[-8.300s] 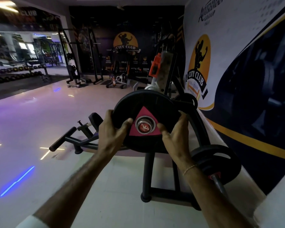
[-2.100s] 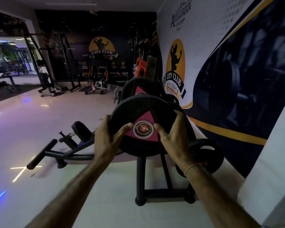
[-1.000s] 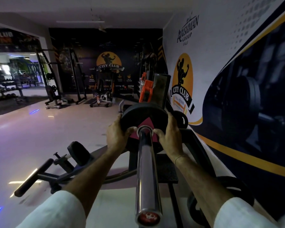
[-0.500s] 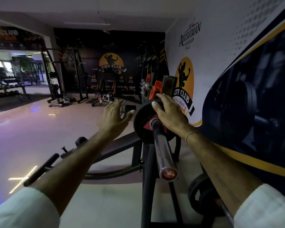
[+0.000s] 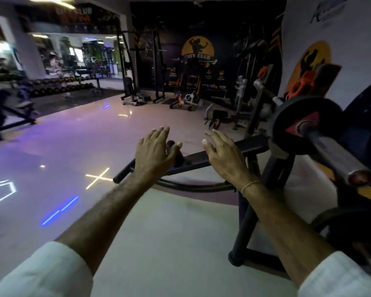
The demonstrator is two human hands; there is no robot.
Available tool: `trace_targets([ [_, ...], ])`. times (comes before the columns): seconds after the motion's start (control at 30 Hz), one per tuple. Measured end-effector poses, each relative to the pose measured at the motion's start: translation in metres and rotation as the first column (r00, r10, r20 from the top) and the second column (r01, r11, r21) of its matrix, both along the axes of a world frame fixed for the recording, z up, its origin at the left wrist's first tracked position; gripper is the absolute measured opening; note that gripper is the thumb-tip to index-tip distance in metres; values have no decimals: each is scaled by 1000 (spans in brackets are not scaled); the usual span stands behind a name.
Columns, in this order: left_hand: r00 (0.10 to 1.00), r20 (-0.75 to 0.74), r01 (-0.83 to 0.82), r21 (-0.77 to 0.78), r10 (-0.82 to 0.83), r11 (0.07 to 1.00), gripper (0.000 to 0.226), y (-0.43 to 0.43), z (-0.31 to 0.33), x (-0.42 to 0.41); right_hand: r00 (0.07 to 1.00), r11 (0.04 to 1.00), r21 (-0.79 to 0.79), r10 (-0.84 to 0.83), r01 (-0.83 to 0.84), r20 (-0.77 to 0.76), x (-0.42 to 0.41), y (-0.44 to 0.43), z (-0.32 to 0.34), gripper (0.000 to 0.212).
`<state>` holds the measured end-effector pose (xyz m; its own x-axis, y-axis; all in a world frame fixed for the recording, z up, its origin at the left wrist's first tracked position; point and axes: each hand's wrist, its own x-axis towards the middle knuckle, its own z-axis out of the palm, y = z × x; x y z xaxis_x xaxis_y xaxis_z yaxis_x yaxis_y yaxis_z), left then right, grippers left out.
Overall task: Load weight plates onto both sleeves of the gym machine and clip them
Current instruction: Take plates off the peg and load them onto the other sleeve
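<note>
A black weight plate [image 5: 306, 112] with a pink triangle sits pushed far back on the steel sleeve [image 5: 334, 157] of the gym machine, at the right. The sleeve's bare end points toward me. An orange clip [image 5: 301, 87] hangs behind the plate, on the machine's upper part. My left hand [image 5: 153, 151] and my right hand [image 5: 223, 155] are both empty with fingers spread, held in the air to the left of the plate and apart from it. Another dark plate [image 5: 351, 230] sits low at the right.
The machine's black frame [image 5: 251, 211] and its long lever arm [image 5: 180, 161] run across the floor in front of me. A printed wall stands close on the right. Racks, benches and dumbbell rows line the far side of the glossy floor [image 5: 73, 151].
Both hands have left the plate, which stays on the sleeve, and have swung left. My view has turned left, so the sleeve now sits at the right edge.
</note>
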<state>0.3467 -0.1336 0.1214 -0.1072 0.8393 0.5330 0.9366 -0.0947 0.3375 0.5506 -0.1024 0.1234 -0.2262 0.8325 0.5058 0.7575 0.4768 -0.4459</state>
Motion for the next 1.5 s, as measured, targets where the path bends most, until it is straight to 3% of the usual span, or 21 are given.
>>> trace_targets([
  [0.17,992,14,-125,-57,126,991,66,-4,-53,-87,996,995,-69,79,-76,44,-86,20,-53,46],
  [0.33,972,71,-214,-137,225,967,60,16,-111,-164,988,975,-164,152,-150,-4,-172,57,-111,44],
  [0.6,913,109,-347,-297,392,890,62,112,-175,-280,970,931,-278,245,-237,-7,-305,176,-192,47],
  [0.87,842,129,-438,-402,524,804,63,212,-219,-401,928,856,-403,371,-324,43,-429,296,-230,47],
  [1.2,789,233,-430,-450,568,783,62,395,-268,-594,929,834,-448,369,-321,22,-629,481,-261,43],
  [1.5,853,189,-371,-434,486,821,66,583,-250,-776,971,856,-472,241,-211,3,-792,656,-260,48],
])
